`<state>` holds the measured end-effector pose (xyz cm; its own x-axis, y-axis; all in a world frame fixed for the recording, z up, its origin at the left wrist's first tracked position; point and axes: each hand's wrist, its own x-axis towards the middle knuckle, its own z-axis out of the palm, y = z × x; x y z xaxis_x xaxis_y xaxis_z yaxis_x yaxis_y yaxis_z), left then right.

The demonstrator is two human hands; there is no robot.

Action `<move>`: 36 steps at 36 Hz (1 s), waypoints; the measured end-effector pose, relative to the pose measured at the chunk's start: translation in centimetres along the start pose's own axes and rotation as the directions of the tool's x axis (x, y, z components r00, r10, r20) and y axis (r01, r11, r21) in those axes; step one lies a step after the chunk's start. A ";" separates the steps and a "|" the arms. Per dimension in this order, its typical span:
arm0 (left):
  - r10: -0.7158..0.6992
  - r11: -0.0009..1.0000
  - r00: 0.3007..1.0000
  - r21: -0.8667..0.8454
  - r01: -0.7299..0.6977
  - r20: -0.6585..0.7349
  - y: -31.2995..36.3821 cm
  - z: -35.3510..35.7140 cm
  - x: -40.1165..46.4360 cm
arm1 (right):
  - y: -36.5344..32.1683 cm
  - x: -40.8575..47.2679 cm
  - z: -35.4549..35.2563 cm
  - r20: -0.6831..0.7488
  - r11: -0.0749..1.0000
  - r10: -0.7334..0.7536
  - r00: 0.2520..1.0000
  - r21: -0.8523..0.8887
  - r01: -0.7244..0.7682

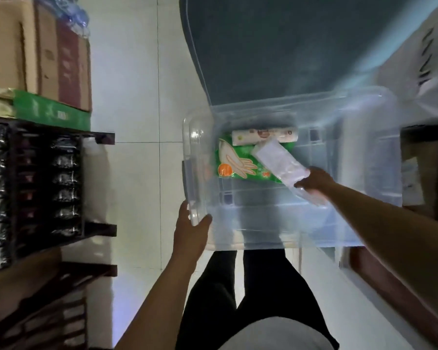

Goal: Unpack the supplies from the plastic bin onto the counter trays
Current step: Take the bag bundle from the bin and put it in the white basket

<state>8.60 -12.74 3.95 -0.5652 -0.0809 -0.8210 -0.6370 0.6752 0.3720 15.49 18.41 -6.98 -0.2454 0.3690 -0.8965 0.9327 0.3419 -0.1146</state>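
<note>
Clear packet (280, 161) in right hand (314, 181)

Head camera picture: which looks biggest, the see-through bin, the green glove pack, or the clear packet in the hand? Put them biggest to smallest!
1. Plastic bin, by far the biggest.
2. Green glove pack.
3. Clear packet in the right hand, though it partly covers the glove pack, so those two are close.
</note>
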 end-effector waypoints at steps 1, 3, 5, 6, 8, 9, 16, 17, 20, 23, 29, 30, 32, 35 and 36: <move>-0.008 1.000 1.000 -0.017 0.008 -0.016 0.0 0.6 0.2 | 0.0 1.6 0.0 0.017 1.000 0.024 1.000 -0.019 -0.024; -0.016 0.999 0.998 -0.038 0.014 -0.053 0.1 1.9 0.5 | 0.1 4.4 0.2 0.014 0.998 0.053 0.998 -0.040 -0.053; -0.029 0.998 0.995 -0.063 0.024 -0.091 0.0 2.8 0.5 | 0.2 6.5 1.0 -0.002 0.997 0.060 0.998 -0.044 -0.060; -0.032 0.997 0.994 -0.075 0.025 -0.104 0.0 3.1 0.6 | 0.3 7.4 1.4 -0.019 0.998 0.059 0.998 -0.038 -0.059; -0.030 0.996 0.993 -0.087 0.020 -0.118 -0.1 3.4 0.7 | 0.3 8.8 2.2 -0.100 0.996 0.064 0.993 -0.051 -0.070; -0.024 0.996 0.992 -0.088 0.013 -0.124 -0.3 3.5 0.8 | 0.2 9.2 2.5 -0.156 0.993 0.070 0.985 -0.086 -0.084; -0.009 0.996 0.995 -0.089 0.000 -0.103 -0.6 2.6 0.8 | 0.0 9.0 3.2 -0.119 0.981 -0.024 0.993 -0.194 0.000; -0.009 0.995 0.995 -0.096 -0.001 -0.098 -0.4 2.5 0.6 | -0.1 8.5 3.2 -0.121 0.970 -0.063 0.991 -0.242 0.032; -0.004 0.996 0.996 -0.087 -0.004 -0.088 0.4 2.1 0.0 | -0.5 6.1 3.3 -0.109 0.919 -0.132 0.985 -0.385 0.081; 0.004 0.999 0.993 -0.053 -0.010 -0.121 1.6 1.4 -1.0 | -0.3 3.3 3.2 -0.158 0.924 -0.181 0.971 -0.366 0.113; 0.164 0.982 0.958 -0.058 -0.182 -0.234 3.8 -0.8 -3.4 | -1.2 -3.2 1.2 -0.269 0.936 -0.298 0.916 -0.272 0.224; 0.192 0.974 0.955 -0.077 -0.215 -0.228 4.1 -1.1 -3.8 | -1.5 -4.4 0.8 -0.292 0.934 -0.315 0.903 -0.266 0.240; 0.231 0.959 0.957 -0.126 -0.255 -0.178 4.9 -1.7 -4.6 | -2.3 -6.7 0.1 -0.335 0.930 -0.348 0.876 -0.246 0.275; 0.250 0.934 0.967 -0.252 -0.251 -0.038 6.7 -1.9 -5.7 | -3.6 -10.7 -0.7 -0.419 0.920 -0.391 0.819 -0.203 0.335; 0.237 0.925 0.971 -0.309 -0.223 0.011 7.5 -1.8 -6.1 | -4.0 -12.2 -0.9 -0.459 0.907 -0.422 0.782 -0.209 0.366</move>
<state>6.35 -8.55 12.52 -0.6946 0.0896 -0.7138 -0.6252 0.4158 0.6605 14.48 13.35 4.81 -0.7064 0.5414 -0.4560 0.7008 0.6255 -0.3430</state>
